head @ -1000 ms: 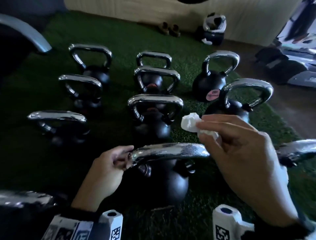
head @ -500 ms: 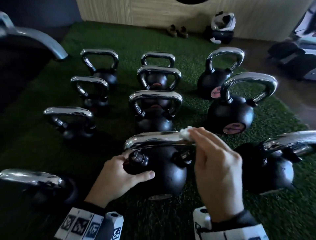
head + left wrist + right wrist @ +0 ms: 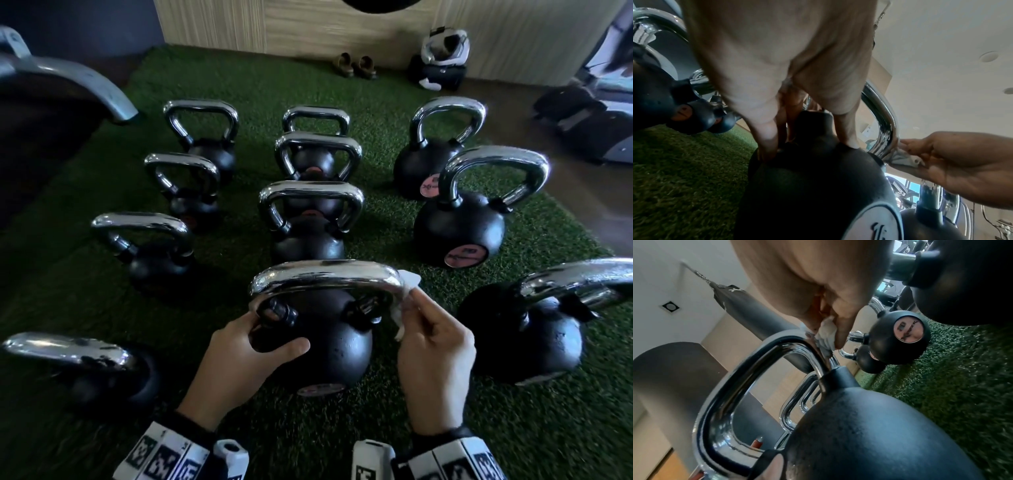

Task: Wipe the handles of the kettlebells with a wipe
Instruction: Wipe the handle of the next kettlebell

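The nearest kettlebell (image 3: 318, 339) sat on the turf (image 3: 394, 240) before me, its handle (image 3: 325, 277) running left-right. My left hand (image 3: 236, 359) gripped the bell; my right hand (image 3: 435, 356) pinched the wipe (image 3: 406, 291) against the handle's right bend.

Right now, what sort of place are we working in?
Most likely a gym. Rows of kettlebells with chrome handles stand on green turf, and a punching bag hangs from a chain in the right wrist view.
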`<action>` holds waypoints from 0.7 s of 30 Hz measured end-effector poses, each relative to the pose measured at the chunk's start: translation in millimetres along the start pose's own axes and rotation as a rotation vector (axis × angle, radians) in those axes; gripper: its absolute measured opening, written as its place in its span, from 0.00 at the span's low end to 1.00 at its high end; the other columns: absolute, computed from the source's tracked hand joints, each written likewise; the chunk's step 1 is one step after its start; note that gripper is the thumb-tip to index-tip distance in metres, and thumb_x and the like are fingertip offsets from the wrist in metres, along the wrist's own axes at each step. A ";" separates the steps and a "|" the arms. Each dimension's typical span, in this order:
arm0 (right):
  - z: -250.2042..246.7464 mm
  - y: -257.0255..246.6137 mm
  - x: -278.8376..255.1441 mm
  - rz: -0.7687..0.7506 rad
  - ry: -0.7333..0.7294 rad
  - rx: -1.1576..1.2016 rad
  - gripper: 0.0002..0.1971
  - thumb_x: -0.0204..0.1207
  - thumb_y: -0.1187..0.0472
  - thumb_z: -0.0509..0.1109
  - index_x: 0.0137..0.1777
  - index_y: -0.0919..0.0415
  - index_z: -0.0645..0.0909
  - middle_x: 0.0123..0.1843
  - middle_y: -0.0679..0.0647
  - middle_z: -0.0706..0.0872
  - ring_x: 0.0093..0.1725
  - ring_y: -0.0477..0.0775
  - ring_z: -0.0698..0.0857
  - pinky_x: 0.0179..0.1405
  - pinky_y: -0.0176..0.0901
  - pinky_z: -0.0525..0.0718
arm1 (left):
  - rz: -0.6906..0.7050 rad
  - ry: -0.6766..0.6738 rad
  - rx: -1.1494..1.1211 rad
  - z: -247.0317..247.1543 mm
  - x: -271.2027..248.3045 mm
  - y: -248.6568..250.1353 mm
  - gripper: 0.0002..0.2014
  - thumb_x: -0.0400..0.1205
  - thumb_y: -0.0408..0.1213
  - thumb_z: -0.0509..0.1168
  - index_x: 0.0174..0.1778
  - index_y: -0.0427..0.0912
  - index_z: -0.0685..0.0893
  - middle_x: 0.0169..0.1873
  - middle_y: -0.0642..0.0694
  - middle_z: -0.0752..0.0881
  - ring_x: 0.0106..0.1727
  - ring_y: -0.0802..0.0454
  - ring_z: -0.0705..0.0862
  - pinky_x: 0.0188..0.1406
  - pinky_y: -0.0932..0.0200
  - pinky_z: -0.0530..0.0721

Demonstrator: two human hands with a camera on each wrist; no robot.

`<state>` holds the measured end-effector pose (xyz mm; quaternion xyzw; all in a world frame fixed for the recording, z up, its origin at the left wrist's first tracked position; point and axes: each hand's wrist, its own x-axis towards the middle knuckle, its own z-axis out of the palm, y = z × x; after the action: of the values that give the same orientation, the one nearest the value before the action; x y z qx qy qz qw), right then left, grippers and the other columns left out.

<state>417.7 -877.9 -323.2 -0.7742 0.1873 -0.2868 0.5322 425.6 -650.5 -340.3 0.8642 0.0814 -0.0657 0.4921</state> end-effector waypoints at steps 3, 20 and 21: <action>-1.1 0.2 -0.8 -0.030 0.022 0.012 0.09 0.83 0.63 0.74 0.59 0.57 0.92 0.42 0.34 0.93 0.40 0.32 0.88 0.45 0.32 0.85 | 0.005 0.012 -0.003 1.1 -2.2 1.3 0.20 0.65 0.60 0.84 0.49 0.63 0.89 0.43 0.68 0.91 0.47 0.78 0.86 0.43 0.75 0.80; -50.5 -8.0 -19.8 0.044 -0.594 0.109 0.15 0.69 0.66 0.84 0.42 0.40 0.95 0.41 0.46 0.95 0.34 0.42 0.91 0.37 0.33 0.85 | 0.073 -0.326 -0.098 2.6 -36.4 32.3 0.23 0.80 0.66 0.60 0.50 0.56 0.94 0.45 0.59 0.95 0.48 0.63 0.93 0.54 0.58 0.91; -49.3 -13.4 -22.2 0.034 -0.620 0.104 0.14 0.67 0.63 0.85 0.43 0.39 0.94 0.40 0.47 0.95 0.35 0.46 0.92 0.38 0.38 0.88 | 0.020 -0.404 -0.281 8.1 -39.2 36.8 0.23 0.80 0.63 0.60 0.55 0.54 0.93 0.50 0.56 0.95 0.53 0.60 0.93 0.59 0.58 0.91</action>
<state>368.8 -895.2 -302.9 -0.7934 0.0142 -0.0373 0.6074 394.6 -678.9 -305.9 0.7573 -0.0191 -0.2205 0.6145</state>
